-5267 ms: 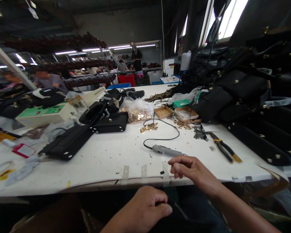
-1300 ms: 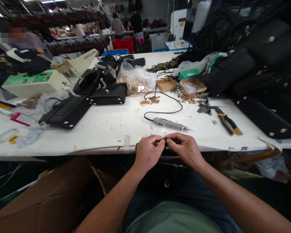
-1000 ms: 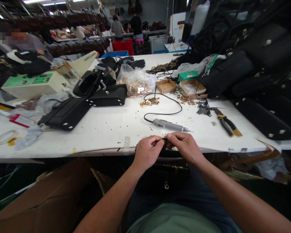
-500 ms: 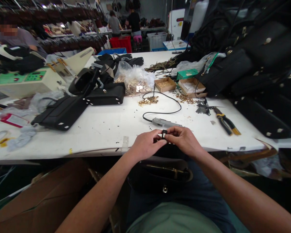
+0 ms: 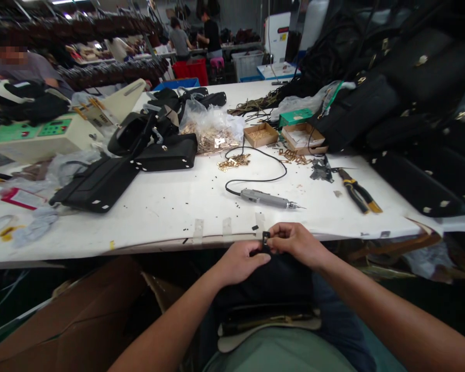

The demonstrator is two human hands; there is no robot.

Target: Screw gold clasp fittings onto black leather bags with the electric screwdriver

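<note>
A black handbag (image 5: 275, 287) rests on my lap, its unzipped-looking mouth with a gold zipper (image 5: 282, 319) towards me. My left hand (image 5: 240, 263) is closed on a small black tab (image 5: 265, 236) with a slot in it, at the bag's far edge. From the other side, the fingertips of my right hand (image 5: 294, 243) pinch the same tab; whether a metal piece sits in the slot is too small to tell. Just beyond my hands, a grey electric screwdriver (image 5: 265, 198) lies on the white table (image 5: 178, 196). A small black scrap (image 5: 254, 227) lies near the edge.
Gold metal fittings (image 5: 234, 163) lie mid-table, before a plastic bag of fittings (image 5: 213, 134) and a small cardboard box (image 5: 261, 135). Pliers (image 5: 358, 191) lie right. Black bags (image 5: 101, 181) stand left, more are piled right. A person (image 5: 27, 67) is at far left.
Both hands have moved down and closer to me with the tab. The bag has tilted, showing more of its black panel. The screwdriver's tip and the black scrap are now uncovered.
</note>
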